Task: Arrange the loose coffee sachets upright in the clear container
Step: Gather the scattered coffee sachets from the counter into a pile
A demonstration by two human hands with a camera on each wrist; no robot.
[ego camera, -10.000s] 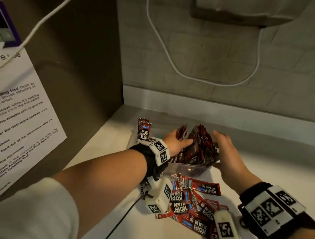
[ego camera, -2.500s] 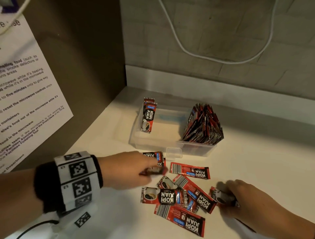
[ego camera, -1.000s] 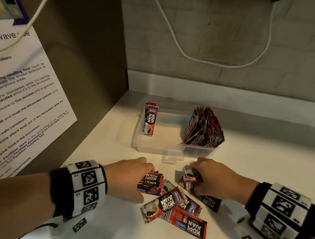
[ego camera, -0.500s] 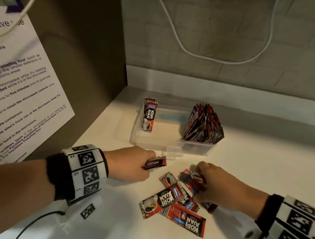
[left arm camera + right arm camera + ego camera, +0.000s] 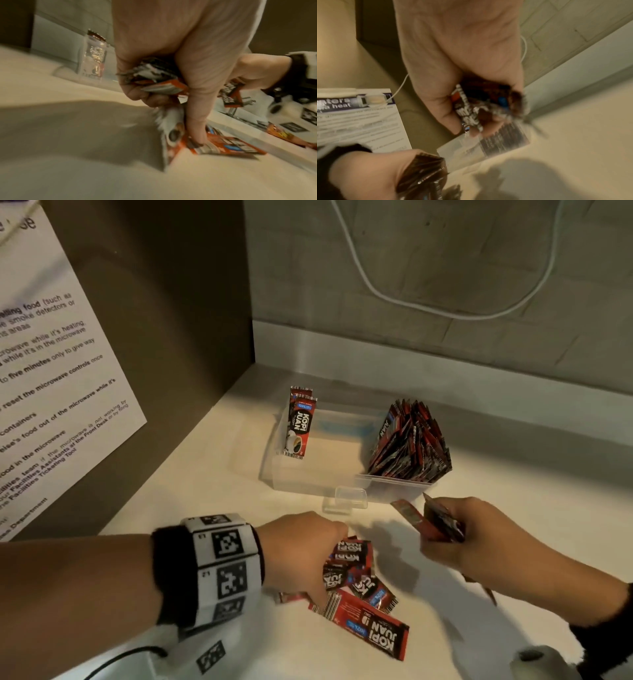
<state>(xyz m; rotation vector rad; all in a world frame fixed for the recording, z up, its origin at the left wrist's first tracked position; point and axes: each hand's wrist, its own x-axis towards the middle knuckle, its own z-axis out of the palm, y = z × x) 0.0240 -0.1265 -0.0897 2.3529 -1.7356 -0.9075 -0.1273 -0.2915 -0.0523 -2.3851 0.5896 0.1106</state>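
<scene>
The clear container (image 5: 308, 484) stands on the white counter with a fanned bundle of red sachets (image 5: 409, 440) upright at its right end and two sachets (image 5: 299, 422) leaning at its left end. My left hand (image 5: 305, 556) grips a few sachets (image 5: 154, 79) and its thumb presses on a loose sachet (image 5: 223, 146) in the pile (image 5: 359, 587) in front of the container. My right hand (image 5: 455, 529) is lifted just in front of the container's right end, fingers curled round a small bunch of sachets (image 5: 431, 520), which show blurred in the right wrist view (image 5: 481, 106).
A brown panel with a printed notice (image 5: 51, 371) walls off the left side. A tiled wall with a white cable (image 5: 445, 309) runs behind the container. One long sachet (image 5: 370, 625) lies nearest me. The container's clip tab (image 5: 347, 498) juts forward.
My right hand has lifted off the pile with its sachets and moved right and up toward the container. My left hand has come down onto the pile, still holding its sachets.
</scene>
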